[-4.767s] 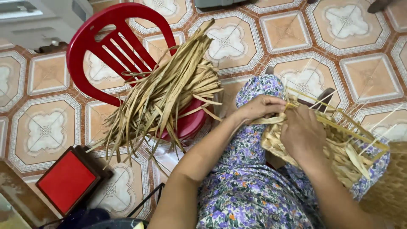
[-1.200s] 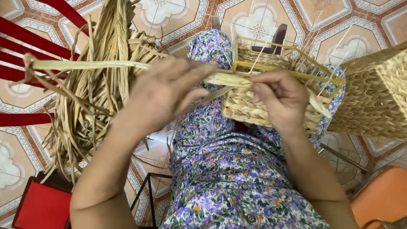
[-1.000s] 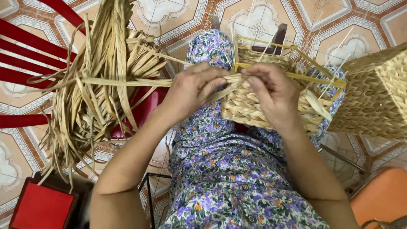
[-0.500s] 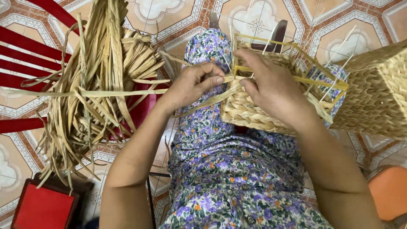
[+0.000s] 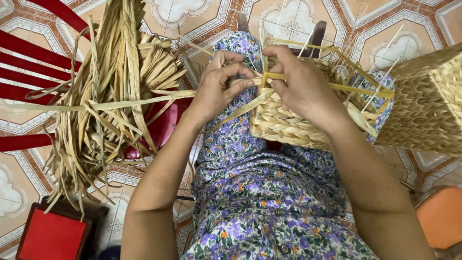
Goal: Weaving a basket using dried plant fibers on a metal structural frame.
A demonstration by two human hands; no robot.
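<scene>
Head view, looking down at your lap. Your left hand [image 5: 219,86] pinches a flat dried straw strand [image 5: 144,101] between thumb and fingertips at the near corner of the half-woven basket [image 5: 288,125], which rests on your floral-clad thighs, tilted a little toward the left. Your right hand [image 5: 301,84] lies over the basket's open top, its fingers closed on the same strand just beside the left hand's grip, where the strand meets the yellow wire frame [image 5: 332,86] (the thin uprights of this frame stand above the woven wall). From the left hand the strand runs leftward, roughly level, across the bundle of dried straw [image 5: 110,96]. That bundle is heaped on the red plastic chair [image 5: 29,53] to your left, its loose ends hanging down toward the patterned tiled floor [image 5: 288,19]. A finished woven basket [image 5: 428,106] stands at your right, touching or nearly touching the one in your lap. A red stool [image 5: 50,236] sits at lower left, and an orange seat [image 5: 442,216] at lower right.
</scene>
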